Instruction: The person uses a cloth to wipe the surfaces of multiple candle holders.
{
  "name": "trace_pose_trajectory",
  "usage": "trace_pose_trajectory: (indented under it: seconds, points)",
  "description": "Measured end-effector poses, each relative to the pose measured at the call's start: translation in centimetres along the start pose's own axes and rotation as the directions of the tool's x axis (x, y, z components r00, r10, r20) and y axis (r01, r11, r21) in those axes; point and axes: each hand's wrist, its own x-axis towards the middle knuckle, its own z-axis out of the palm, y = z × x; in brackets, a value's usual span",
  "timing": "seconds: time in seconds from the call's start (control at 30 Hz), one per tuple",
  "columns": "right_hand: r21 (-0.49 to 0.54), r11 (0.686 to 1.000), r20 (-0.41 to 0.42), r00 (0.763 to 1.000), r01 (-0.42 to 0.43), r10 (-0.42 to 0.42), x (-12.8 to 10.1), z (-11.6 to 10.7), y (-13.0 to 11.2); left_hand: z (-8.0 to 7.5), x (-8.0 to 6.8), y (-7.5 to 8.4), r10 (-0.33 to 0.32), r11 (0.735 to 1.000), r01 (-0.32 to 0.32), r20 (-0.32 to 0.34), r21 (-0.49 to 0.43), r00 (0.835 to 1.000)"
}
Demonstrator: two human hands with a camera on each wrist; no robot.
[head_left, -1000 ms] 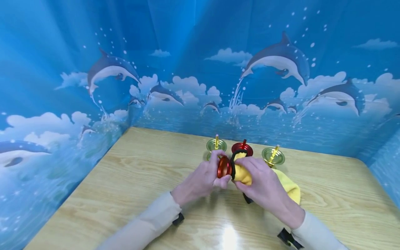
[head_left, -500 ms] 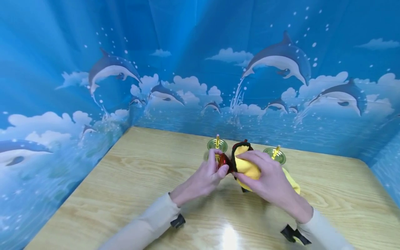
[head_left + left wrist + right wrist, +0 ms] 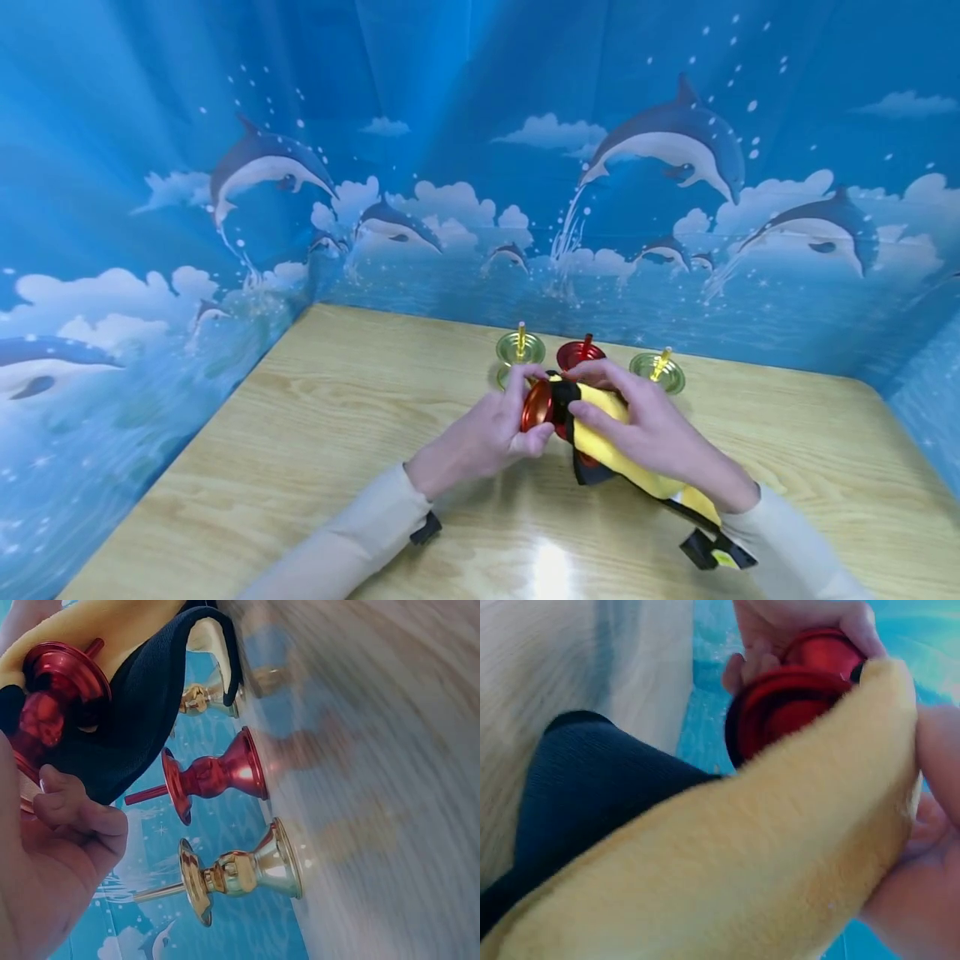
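Left hand [image 3: 491,433] gripping a red candlestick [image 3: 537,406], right hand [image 3: 645,429] pressing a yellow cloth [image 3: 611,442] around it, three candlesticks [image 3: 582,357] standing behind on wooden table [image 3: 315,433]

Red metal candlestick [image 3: 538,406] lies on its side above the table, shiny, its round base facing left and held at the left fingertips. A yellow cloth [image 3: 609,414] with a black backing wraps over its other end.

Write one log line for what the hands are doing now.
left hand: holds red candlestick | right hand: presses yellow cloth on it | table: three candlesticks standing
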Motion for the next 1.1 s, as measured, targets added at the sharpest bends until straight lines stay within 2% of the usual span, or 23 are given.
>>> trace_pose_trajectory:
  seconds: [0.1, 0.17, 0.3, 0.37, 0.47, 0.63, 0.7, 0.77, 0.83, 0.97, 1.03, 1.1]
  points:
    - [0.046, 0.998, -0.092, 0.995, 0.042, -0.038, 0.0, 0.6, -0.1, -0.1, 0.0, 0.0, -0.008, 1.0, 0.008, -0.01, 0.005, 1.0]
    - [0.057, 0.994, -0.123, 0.988, 0.096, -0.088, -0.1, 0.9, -0.1, -0.2, 0.0, 0.0, -0.017, 1.0, 0.017, -0.008, 0.0, 1.0]
    - [0.043, 0.979, -0.128, 0.973, 0.199, -0.192, -0.5, 1.0, 0.2, -0.2, -0.1, -0.1, -0.014, 1.0, 0.014, -0.001, 0.0, 1.0]
    - [0.045, 0.974, -0.126, 0.969, 0.222, -0.215, -0.5, 1.0, 0.3, -0.2, -0.2, -0.1, -0.007, 1.0, 0.007, -0.003, 0.005, 1.0]
    - [0.059, 0.976, -0.143, 0.97, 0.207, -0.197, -0.3, 1.1, 0.3, -0.1, -0.1, -0.1, 0.003, 1.0, -0.003, -0.009, 0.022, 1.0]
    - [0.103, 0.99, -0.156, 0.985, 0.096, -0.079, 0.1, 1.3, 0.1, 0.1, -0.1, 0.0, 0.042, 0.995, -0.038, -0.035, 0.091, 0.999]
    - [0.101, 0.992, -0.156, 0.986, 0.074, -0.058, 0.1, 1.3, 0.1, 0.2, -0.1, 0.0, 0.058, 0.99, -0.052, -0.043, 0.129, 0.997]
    - [0.073, 0.992, -0.165, 0.982, 0.1, -0.087, 0.1, 1.5, 0.2, 0.2, -0.1, 0.0, 0.053, 0.989, -0.046, -0.046, 0.141, 0.998]
    - [0.04, 0.986, -0.179, 0.972, 0.163, -0.154, 0.0, 1.6, 0.2, 0.2, -0.1, -0.1, 0.026, 0.992, -0.021, -0.043, 0.124, 0.999]
    - [-0.021, 0.954, -0.208, 0.932, 0.298, -0.295, 0.0, 1.9, 0.1, 0.1, -0.2, -0.2, -0.014, 0.998, 0.016, -0.024, 0.067, 1.0]
    - [-0.008, 0.953, -0.212, 0.931, 0.304, -0.298, 0.0, 1.9, 0.1, 0.1, -0.2, -0.1, -0.008, 0.998, 0.009, -0.016, 0.065, 1.0]
    - [0.042, 0.966, -0.199, 0.95, 0.253, -0.24, 0.0, 1.8, 0.0, 0.1, -0.2, 0.0, 0.02, 0.995, -0.018, -0.017, 0.098, 1.0]
